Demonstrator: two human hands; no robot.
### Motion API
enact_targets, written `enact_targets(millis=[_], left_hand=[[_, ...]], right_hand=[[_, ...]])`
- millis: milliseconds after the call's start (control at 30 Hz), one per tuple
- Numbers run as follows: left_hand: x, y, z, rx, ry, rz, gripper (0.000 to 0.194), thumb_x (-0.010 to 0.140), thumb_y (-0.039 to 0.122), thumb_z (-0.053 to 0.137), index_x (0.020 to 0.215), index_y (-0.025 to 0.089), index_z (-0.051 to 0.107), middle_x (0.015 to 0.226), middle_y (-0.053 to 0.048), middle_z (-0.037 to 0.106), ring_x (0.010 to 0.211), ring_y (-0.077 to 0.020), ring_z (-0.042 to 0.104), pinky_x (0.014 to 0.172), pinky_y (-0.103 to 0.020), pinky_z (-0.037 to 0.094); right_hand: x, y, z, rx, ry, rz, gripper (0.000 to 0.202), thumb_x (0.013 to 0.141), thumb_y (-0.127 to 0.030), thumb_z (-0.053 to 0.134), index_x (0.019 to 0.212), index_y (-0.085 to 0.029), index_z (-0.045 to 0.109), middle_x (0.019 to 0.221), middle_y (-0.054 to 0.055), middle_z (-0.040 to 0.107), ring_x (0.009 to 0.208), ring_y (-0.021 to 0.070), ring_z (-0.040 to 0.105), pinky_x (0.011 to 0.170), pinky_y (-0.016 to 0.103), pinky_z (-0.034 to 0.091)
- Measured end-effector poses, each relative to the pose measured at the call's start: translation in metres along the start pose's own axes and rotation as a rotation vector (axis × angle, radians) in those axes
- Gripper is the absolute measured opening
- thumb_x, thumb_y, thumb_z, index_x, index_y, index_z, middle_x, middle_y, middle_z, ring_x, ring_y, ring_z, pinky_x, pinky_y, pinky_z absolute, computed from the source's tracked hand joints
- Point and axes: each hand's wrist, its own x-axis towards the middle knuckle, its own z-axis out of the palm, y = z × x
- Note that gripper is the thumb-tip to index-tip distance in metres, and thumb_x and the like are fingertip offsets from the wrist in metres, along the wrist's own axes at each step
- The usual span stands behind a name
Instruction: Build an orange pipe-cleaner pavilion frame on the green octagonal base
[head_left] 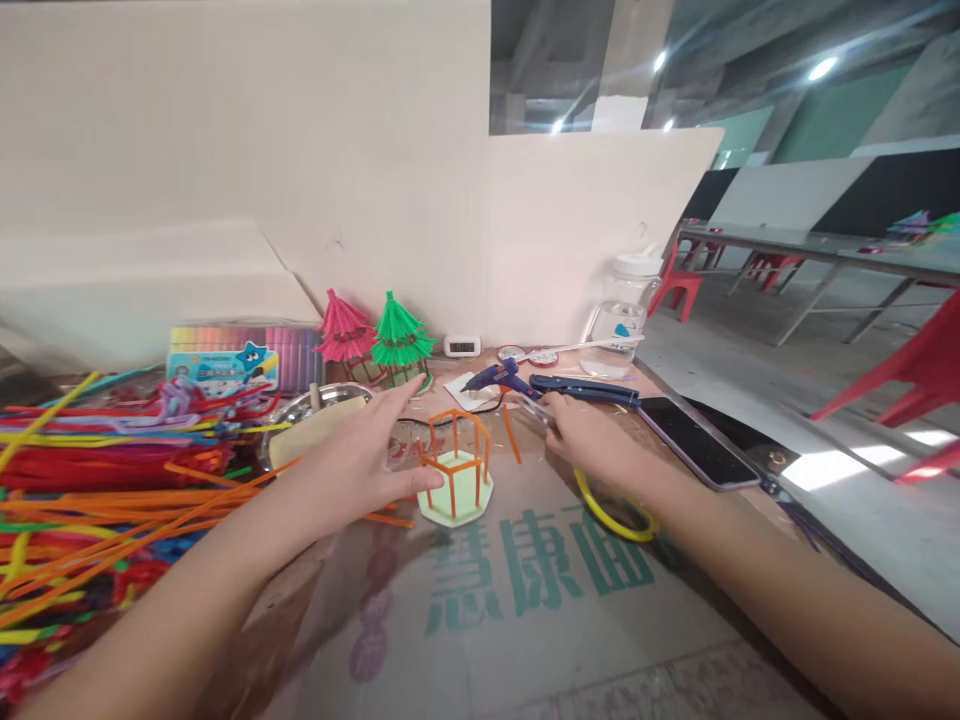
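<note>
My left hand point(360, 455) is open, thumb and fingers spread, around the left side of a small orange frame point(454, 465). That frame is built of thin posts and rails on a pale green octagonal base point(469, 495); my thumb is at its near left post, though I cannot tell whether it touches. My right hand point(581, 430) is closed, fingers curled, at a slim greyish thing whose kind I cannot make out. A yellow loop point(619, 525) lies under my right wrist. Between the hands, a loose orange strip point(512, 435) rests on the board.
Bundled colored pipe cleaners point(112, 500) cover the left side, near a metal bowl point(319, 400) and markers point(240, 360). Behind stand pink point(345, 330) and green point(401, 335) roofed models. A blue glue gun point(499, 375), pliers point(581, 388), phone point(697, 445) and clear jar point(615, 320) lie rightward.
</note>
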Motion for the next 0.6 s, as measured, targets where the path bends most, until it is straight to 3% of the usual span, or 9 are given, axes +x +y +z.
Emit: enact_targets(millis=[167, 300, 400, 500, 600], left_hand=[[-0.004, -0.003, 0.007, -0.049, -0.090, -0.072, 0.104, 0.081, 0.064, 0.066, 0.162, 0.031, 0.010, 0.163, -0.010, 0.035, 0.140, -0.0339, 0.048, 0.105, -0.042, 0.048], [-0.007, -0.006, 0.015, -0.080, -0.093, -0.103, 0.105, 0.082, 0.062, 0.066, 0.162, 0.030, 0.008, 0.150, -0.011, 0.055, 0.123, -0.0336, 0.063, 0.091, -0.039, 0.054], [-0.006, -0.002, 0.021, -0.140, -0.071, -0.098, 0.103, 0.084, 0.059, 0.065, 0.163, 0.026, 0.008, 0.138, -0.011, 0.065, 0.112, -0.0317, 0.070, 0.082, -0.034, 0.055], [-0.003, 0.002, 0.026, -0.253, -0.059, -0.062, 0.097, 0.088, 0.050, 0.062, 0.163, 0.021, 0.006, 0.133, -0.011, 0.068, 0.108, -0.0283, 0.072, 0.082, -0.034, 0.056], [0.000, 0.000, 0.031, -0.328, -0.058, -0.001, 0.089, 0.091, 0.042, 0.058, 0.162, 0.022, 0.009, 0.149, -0.013, 0.055, 0.119, -0.0273, 0.067, 0.090, -0.035, 0.056]], right_hand=[[0.001, 0.019, -0.006, -0.072, -0.053, 0.055, 0.048, 0.087, -0.009, 0.051, 0.135, -0.007, 0.053, 0.113, 0.023, 0.070, 0.099, 0.0331, 0.069, 0.078, 0.036, 0.047], [0.000, 0.017, -0.003, -0.086, -0.054, -0.031, 0.048, 0.092, -0.018, 0.055, 0.140, -0.013, 0.054, 0.130, 0.021, 0.063, 0.112, 0.0326, 0.064, 0.087, 0.037, 0.048], [0.003, 0.014, 0.004, -0.086, -0.001, -0.254, 0.043, 0.096, -0.017, 0.050, 0.139, -0.024, 0.058, 0.136, 0.014, 0.059, 0.115, 0.0260, 0.062, 0.094, 0.035, 0.047], [0.010, 0.013, 0.014, -0.153, 0.086, -0.521, 0.052, 0.094, -0.005, 0.046, 0.141, -0.024, 0.057, 0.146, 0.015, 0.051, 0.123, 0.0266, 0.057, 0.103, 0.041, 0.043], [0.017, 0.011, 0.023, -0.233, 0.098, -0.659, 0.045, 0.093, -0.003, 0.048, 0.133, -0.018, 0.063, 0.134, 0.018, 0.060, 0.120, 0.0291, 0.057, 0.101, 0.044, 0.044]])
